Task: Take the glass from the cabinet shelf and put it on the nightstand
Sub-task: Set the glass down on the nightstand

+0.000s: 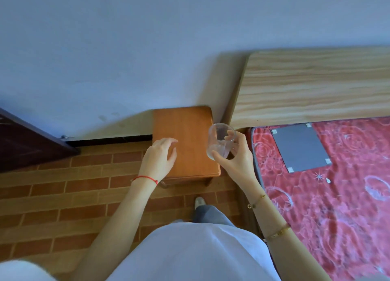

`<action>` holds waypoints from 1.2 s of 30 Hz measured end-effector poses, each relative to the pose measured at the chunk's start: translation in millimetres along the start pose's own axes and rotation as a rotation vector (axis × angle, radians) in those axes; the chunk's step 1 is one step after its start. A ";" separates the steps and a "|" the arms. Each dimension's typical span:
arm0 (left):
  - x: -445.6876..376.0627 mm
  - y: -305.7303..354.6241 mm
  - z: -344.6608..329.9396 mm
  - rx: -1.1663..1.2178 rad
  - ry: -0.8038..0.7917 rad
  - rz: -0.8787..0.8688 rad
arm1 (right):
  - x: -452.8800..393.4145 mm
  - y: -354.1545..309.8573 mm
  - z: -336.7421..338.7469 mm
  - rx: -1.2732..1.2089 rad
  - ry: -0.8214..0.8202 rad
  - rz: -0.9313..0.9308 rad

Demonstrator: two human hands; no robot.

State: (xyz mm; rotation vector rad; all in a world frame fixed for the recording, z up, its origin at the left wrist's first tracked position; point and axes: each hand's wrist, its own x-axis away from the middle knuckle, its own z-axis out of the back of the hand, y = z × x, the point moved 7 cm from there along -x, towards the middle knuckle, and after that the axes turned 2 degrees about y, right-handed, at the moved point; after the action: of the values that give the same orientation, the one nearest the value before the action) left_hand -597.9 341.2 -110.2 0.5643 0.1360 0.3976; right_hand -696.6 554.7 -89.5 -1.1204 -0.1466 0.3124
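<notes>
While the right hand (237,154) is gripping the glass (220,141) above the nightstand's (185,133) right edge, fetching looks finished. The left hand (161,156) is hovering empty, fingers spread; setting down is remaining.

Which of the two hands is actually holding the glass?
The right hand, wearing thin gold-coloured bracelets, grips the clear glass. The left hand, with a red string bracelet, hovers empty over the nightstand.
</notes>
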 end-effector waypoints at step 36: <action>-208.2 -262.5 -316.1 -0.285 -0.310 0.293 | -274.4 268.3 -251.9 0.049 -0.136 -0.155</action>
State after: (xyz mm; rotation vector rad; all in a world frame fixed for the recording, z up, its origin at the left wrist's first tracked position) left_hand -775.8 210.8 -514.6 0.3577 -0.3014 0.5966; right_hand -934.5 357.1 -428.9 -1.0325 -0.3423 0.2526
